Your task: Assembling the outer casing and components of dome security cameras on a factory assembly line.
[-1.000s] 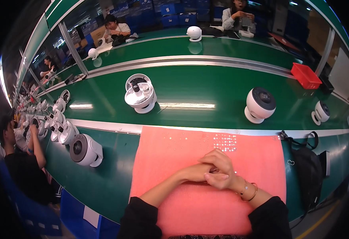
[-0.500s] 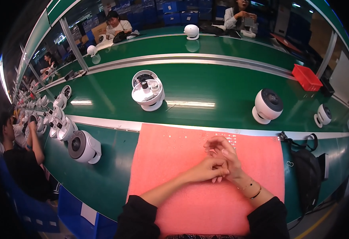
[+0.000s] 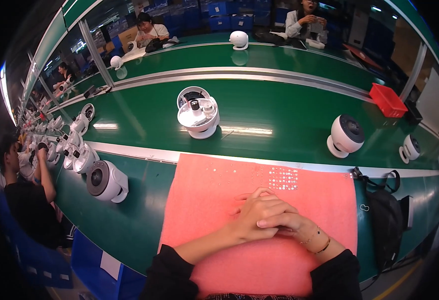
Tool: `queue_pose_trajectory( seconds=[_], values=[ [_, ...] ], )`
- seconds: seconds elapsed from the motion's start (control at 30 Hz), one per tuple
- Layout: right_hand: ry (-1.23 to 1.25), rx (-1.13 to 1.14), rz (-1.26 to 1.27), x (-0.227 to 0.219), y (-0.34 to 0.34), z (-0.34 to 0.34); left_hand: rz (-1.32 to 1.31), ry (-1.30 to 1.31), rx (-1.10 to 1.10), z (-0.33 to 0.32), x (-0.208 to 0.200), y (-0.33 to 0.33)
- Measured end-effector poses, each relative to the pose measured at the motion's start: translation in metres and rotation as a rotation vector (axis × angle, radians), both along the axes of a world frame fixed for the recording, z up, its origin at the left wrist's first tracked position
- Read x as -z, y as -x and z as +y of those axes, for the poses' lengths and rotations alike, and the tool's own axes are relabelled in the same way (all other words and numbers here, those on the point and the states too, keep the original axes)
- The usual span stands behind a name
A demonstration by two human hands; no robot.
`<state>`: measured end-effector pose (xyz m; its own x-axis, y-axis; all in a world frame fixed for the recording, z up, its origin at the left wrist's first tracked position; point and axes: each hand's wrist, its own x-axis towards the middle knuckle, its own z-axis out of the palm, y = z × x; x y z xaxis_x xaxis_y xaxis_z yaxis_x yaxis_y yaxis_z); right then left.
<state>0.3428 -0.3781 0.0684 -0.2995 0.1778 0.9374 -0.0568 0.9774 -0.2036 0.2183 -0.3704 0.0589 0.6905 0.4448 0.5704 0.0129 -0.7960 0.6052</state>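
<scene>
Above a pink towel, my two hands are clasped together. My left hand comes in from the left, with some of its fingers pointing forward over the cloth. My right hand is folded around it, its thumb and fingers lying across the left. The fingers overlap, so part of each hand is hidden. Just beyond them on the towel lie neat rows of small shiny round pieces, with a few loose ones farther left. No tool or part shows in either hand.
A white camera-like unit with a dark round face stands left of the towel. On the green belt ahead are an opened white unit and a closed one. A black bag and red bin sit right. Co-workers sit left and opposite.
My right hand's raised fingers have come down and folded around my left hand. The rows of small pieces are now more exposed. The units on the near belt have shifted right.
</scene>
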Motion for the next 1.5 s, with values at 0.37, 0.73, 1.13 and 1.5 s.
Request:
queue_pose_trajectory(
  seconds=[0.37,0.73,1.13,1.5],
  values=[
    [0.261,-0.08,0.146,0.009,0.009,-0.002,-0.06,-0.006,-0.176,0.009,0.013,0.002],
    [1.139,0.386,-0.192,0.049,0.007,0.01,-1.018,1.191,-0.875,0.167,0.028,0.039],
    [0.805,0.464,-0.23,0.03,-0.013,0.01,-1.062,1.141,-0.424,0.168,0.028,0.069],
    [0.311,0.892,-0.427,-0.02,-0.032,0.005,-0.361,1.147,-0.477,0.069,-0.085,0.113]
  ],
)
